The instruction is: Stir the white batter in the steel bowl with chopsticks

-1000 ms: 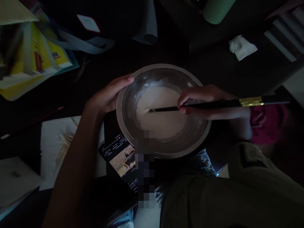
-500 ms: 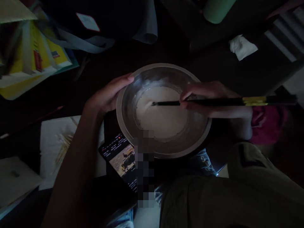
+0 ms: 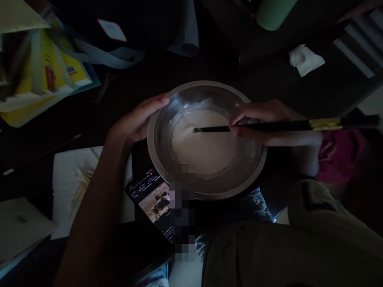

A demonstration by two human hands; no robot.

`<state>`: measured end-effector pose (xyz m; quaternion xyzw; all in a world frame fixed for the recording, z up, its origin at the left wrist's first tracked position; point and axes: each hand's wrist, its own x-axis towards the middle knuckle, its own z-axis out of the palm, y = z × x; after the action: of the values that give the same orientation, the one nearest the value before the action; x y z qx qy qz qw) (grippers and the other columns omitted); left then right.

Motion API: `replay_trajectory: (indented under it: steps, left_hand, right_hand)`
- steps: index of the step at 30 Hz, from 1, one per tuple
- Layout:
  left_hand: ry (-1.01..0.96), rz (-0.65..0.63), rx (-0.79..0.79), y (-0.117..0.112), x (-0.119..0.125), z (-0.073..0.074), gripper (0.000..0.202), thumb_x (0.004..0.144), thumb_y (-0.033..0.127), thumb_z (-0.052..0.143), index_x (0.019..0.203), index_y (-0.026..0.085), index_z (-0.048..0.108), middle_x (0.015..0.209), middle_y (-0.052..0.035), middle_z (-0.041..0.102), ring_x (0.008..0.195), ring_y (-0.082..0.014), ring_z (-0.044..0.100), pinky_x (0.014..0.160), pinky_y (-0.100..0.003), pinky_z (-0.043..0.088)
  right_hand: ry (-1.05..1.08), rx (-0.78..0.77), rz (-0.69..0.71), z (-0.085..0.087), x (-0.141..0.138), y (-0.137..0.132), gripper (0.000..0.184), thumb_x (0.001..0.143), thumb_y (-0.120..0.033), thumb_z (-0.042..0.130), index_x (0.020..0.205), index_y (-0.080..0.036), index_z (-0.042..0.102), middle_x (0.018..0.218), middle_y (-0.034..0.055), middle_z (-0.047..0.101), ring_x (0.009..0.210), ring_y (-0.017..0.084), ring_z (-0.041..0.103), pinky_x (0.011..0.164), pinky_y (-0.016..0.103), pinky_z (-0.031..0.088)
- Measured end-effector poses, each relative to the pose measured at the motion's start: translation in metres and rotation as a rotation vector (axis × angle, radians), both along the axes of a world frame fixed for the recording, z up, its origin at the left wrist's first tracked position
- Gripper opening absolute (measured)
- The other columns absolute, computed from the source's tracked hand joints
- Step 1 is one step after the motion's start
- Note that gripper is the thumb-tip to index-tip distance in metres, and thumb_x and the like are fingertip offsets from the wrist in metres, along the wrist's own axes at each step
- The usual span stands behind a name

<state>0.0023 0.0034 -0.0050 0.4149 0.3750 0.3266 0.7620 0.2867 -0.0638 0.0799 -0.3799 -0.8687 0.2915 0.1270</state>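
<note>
A metal bowl [image 3: 249, 175] sits in the middle of the dim scene, holding a pale, creamy liquid [image 3: 203, 145]. My left hand [image 3: 134, 121] curls round the bowl's left rim, fingers closed on it. My right hand [image 3: 269, 119] reaches over the bowl's right side and pinches dark chopsticks with a gold band [image 3: 299, 125]. They lie nearly level, their tips in the liquid near the bowl's centre.
A lit phone [image 3: 152, 199] lies under the bowl's near-left edge. White paper with thin sticks [image 3: 74, 187] is at the left, yellow books [image 3: 50, 75] at far left. A crumpled tissue [image 3: 305, 59], a green cup [image 3: 272, 14] and a pink cloth [image 3: 338, 155] are at the right.
My right hand and the chopsticks have shifted slightly up and to the right across the liquid. The left hand keeps the same hold on the rim.
</note>
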Motion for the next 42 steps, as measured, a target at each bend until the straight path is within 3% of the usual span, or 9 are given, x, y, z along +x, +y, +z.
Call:
replay_trajectory:
  steps: [3,9,12,17,23,27,31,37,42]
  left_hand:
    - [-0.002,-0.009,-0.005,0.000,0.000,0.001,0.029,0.089,0.027,0.060,0.113,0.012,0.066,0.081,-0.0023,0.073,0.067,-0.0115,0.068,0.061,-0.019,0.052]
    - [-0.008,-0.006,0.003,0.001,0.001,-0.001,0.029,0.092,0.024,0.055,0.116,0.010,0.063,0.082,-0.0024,0.072,0.066,-0.0105,0.067,0.063,-0.019,0.050]
    - [-0.002,-0.001,-0.008,0.001,0.001,-0.001,0.029,0.091,0.025,0.056,0.115,0.011,0.064,0.082,-0.0022,0.072,0.067,-0.0113,0.067,0.063,-0.020,0.052]
    - [-0.007,-0.009,-0.006,0.001,0.000,0.001,0.024,0.091,0.024,0.056,0.108,0.012,0.066,0.077,-0.0011,0.071,0.066,-0.0104,0.068,0.058,-0.017,0.052]
    - [-0.017,-0.006,-0.001,0.001,0.002,0.002,0.026,0.091,0.025,0.057,0.110,0.011,0.065,0.077,-0.0016,0.072,0.064,-0.0116,0.068,0.059,-0.019,0.054]
    - [-0.017,0.005,-0.009,0.000,0.002,0.001,0.024,0.091,0.025,0.056,0.108,0.010,0.065,0.077,-0.0016,0.071,0.063,-0.0105,0.067,0.059,-0.018,0.052]
    - [-0.004,0.006,-0.006,0.000,0.000,0.000,0.026,0.091,0.025,0.056,0.110,0.010,0.065,0.079,-0.0023,0.071,0.066,-0.0117,0.068,0.060,-0.018,0.050]
    - [-0.015,0.003,0.001,0.000,0.001,0.000,0.030,0.090,0.024,0.057,0.115,0.010,0.064,0.085,-0.0042,0.074,0.068,-0.0126,0.069,0.061,-0.020,0.053]
    - [-0.010,0.002,-0.009,0.000,0.002,0.002,0.024,0.093,0.023,0.053,0.109,0.012,0.066,0.077,-0.0004,0.072,0.063,-0.0094,0.068,0.059,-0.016,0.053]
  right_hand:
    - [0.004,0.003,-0.061,0.012,0.010,0.000,0.009,0.095,-0.024,0.055,0.091,-0.017,0.059,0.080,0.0008,0.063,0.069,0.007,0.059,0.062,0.023,0.044]
    - [0.092,-0.173,0.218,-0.003,0.005,0.002,0.012,0.093,-0.028,0.059,0.092,-0.016,0.062,0.083,0.0001,0.067,0.074,0.007,0.063,0.063,0.019,0.047]
    - [0.070,-0.052,0.075,-0.009,-0.003,0.000,0.013,0.093,-0.030,0.059,0.097,-0.019,0.062,0.088,0.0005,0.066,0.076,0.010,0.062,0.065,0.023,0.046]
    - [0.032,-0.031,-0.152,0.011,0.010,0.000,0.009,0.093,-0.028,0.057,0.086,-0.021,0.058,0.076,0.0002,0.061,0.067,0.012,0.056,0.061,0.028,0.044]
    - [0.072,-0.145,0.214,0.000,0.005,0.004,0.014,0.094,-0.030,0.058,0.094,-0.017,0.063,0.085,0.0011,0.068,0.076,0.010,0.064,0.066,0.022,0.049]
    - [0.017,0.048,0.059,-0.008,-0.002,0.000,0.018,0.096,-0.032,0.054,0.097,-0.018,0.064,0.092,0.0024,0.067,0.085,0.012,0.064,0.075,0.026,0.050]
    - [-0.039,0.101,-0.064,0.008,0.009,0.000,0.013,0.096,-0.028,0.053,0.092,-0.018,0.061,0.083,0.0014,0.064,0.074,0.009,0.061,0.070,0.024,0.047]
    - [0.023,-0.098,0.229,0.000,0.003,0.002,0.015,0.096,-0.032,0.056,0.095,-0.018,0.062,0.087,0.0003,0.067,0.080,0.009,0.064,0.067,0.020,0.048]
    - [-0.029,0.017,-0.090,-0.003,-0.005,-0.004,0.018,0.096,-0.034,0.053,0.098,-0.018,0.061,0.093,0.0029,0.067,0.084,0.014,0.064,0.077,0.029,0.049]
